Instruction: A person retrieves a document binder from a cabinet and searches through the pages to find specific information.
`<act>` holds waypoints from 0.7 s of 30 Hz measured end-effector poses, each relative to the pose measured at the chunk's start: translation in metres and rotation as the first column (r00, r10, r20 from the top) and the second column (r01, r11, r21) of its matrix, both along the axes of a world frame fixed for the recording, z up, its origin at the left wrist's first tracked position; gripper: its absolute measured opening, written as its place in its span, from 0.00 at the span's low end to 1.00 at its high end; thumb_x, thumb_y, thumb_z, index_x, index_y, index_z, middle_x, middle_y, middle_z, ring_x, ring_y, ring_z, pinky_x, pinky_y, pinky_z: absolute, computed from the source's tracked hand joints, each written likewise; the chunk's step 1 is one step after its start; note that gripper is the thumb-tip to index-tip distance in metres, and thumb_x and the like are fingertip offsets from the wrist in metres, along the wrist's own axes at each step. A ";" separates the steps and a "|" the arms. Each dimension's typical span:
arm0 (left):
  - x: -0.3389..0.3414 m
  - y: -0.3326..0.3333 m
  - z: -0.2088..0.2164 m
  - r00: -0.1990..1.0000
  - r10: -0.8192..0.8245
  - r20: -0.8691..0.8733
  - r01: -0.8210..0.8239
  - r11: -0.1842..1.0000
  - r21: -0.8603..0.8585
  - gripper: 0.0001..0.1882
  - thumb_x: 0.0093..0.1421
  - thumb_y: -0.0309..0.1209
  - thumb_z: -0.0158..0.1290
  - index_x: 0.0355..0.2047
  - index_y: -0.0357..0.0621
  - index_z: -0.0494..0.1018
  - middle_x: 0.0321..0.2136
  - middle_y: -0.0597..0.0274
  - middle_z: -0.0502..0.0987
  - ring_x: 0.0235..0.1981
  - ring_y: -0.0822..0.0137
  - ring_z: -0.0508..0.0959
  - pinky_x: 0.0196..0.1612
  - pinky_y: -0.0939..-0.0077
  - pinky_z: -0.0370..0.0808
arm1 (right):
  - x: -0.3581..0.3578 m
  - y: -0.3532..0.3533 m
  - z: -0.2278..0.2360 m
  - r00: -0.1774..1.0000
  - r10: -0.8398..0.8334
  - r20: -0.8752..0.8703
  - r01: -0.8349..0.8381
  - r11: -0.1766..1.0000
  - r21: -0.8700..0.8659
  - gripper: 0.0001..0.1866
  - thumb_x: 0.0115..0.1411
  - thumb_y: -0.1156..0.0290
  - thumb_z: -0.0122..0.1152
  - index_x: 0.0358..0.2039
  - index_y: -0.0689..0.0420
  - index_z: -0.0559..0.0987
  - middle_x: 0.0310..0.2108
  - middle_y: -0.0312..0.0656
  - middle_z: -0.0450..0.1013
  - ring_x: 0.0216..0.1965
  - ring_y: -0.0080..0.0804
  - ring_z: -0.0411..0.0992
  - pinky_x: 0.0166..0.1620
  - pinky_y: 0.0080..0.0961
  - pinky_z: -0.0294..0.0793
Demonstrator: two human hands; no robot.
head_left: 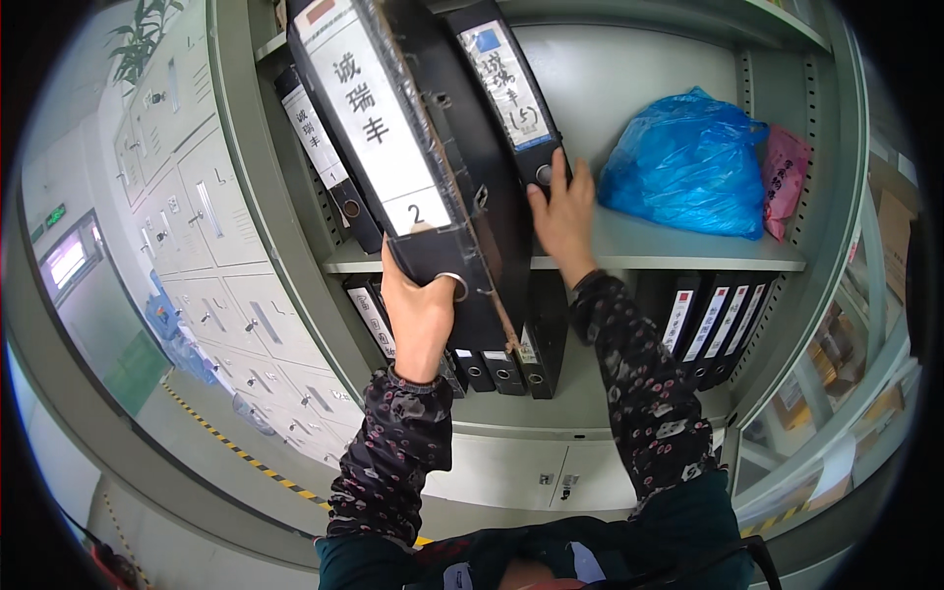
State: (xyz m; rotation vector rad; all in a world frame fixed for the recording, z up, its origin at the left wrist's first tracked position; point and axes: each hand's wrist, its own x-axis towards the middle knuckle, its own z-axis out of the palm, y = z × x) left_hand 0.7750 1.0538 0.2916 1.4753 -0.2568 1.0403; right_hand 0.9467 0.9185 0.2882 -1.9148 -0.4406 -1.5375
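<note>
A thick black lever-arch binder point(447, 147) with a white spine label and worn edges is held out in front of the cabinet shelf. My left hand point(418, 315) grips its lower end, the thumb by the metal finger ring. To its right, my right hand point(567, 216) reaches to a second black binder point(506, 84) leaning on the shelf, fingers apart near its finger hole. Another binder point(320, 147) stands tilted at the shelf's left end. The held binder hides part of the shelf between them.
On the upper shelf point(688, 254) sit a tied blue plastic bag point(685, 167) and a pink packet point(787, 182). More binders point(713, 329) stand on the shelf below, above white cabinet doors point(511, 472). Grey lockers point(221, 206) line the left, beside yellow-black floor tape point(241, 454).
</note>
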 end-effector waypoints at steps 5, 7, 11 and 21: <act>-0.022 -0.002 -0.020 0.989 0.042 0.145 -0.033 0.997 -0.064 0.27 0.42 0.14 0.45 0.47 0.28 0.59 0.31 0.58 0.72 0.29 0.72 0.71 0.32 0.82 0.69 | -0.037 0.026 -0.011 0.862 0.454 -0.227 -0.466 0.885 -0.001 0.27 0.64 0.55 0.28 0.61 0.51 0.52 0.62 0.56 0.42 0.63 0.55 0.35 0.62 0.41 0.39; -0.039 -0.014 -0.027 0.986 0.090 0.142 -0.083 0.995 -0.059 0.26 0.43 0.15 0.46 0.47 0.29 0.60 0.30 0.59 0.71 0.29 0.73 0.70 0.33 0.82 0.69 | -0.038 0.023 -0.009 0.748 0.622 -0.231 -0.629 0.776 0.050 0.27 0.64 0.55 0.29 0.62 0.51 0.51 0.62 0.55 0.41 0.64 0.53 0.35 0.62 0.39 0.38; -0.055 -0.034 -0.060 0.974 0.146 0.175 -0.122 0.983 -0.140 0.32 0.42 0.17 0.51 0.50 0.25 0.56 0.31 0.56 0.70 0.32 0.71 0.70 0.38 0.80 0.69 | -0.045 0.028 -0.008 0.400 0.886 -0.234 -0.873 0.446 0.196 0.29 0.65 0.54 0.30 0.62 0.52 0.48 0.64 0.50 0.39 0.65 0.40 0.34 0.63 0.29 0.35; -0.102 -0.017 -0.100 0.885 0.329 0.330 -0.421 0.868 0.263 0.28 0.41 0.17 0.53 0.46 0.31 0.60 0.38 0.54 0.67 0.39 0.68 0.69 0.45 0.78 0.65 | -0.116 0.065 -0.015 -0.017 0.998 -0.057 -0.951 0.001 0.308 0.30 0.65 0.55 0.29 0.63 0.57 0.42 0.65 0.42 0.35 0.65 0.33 0.32 0.63 0.25 0.31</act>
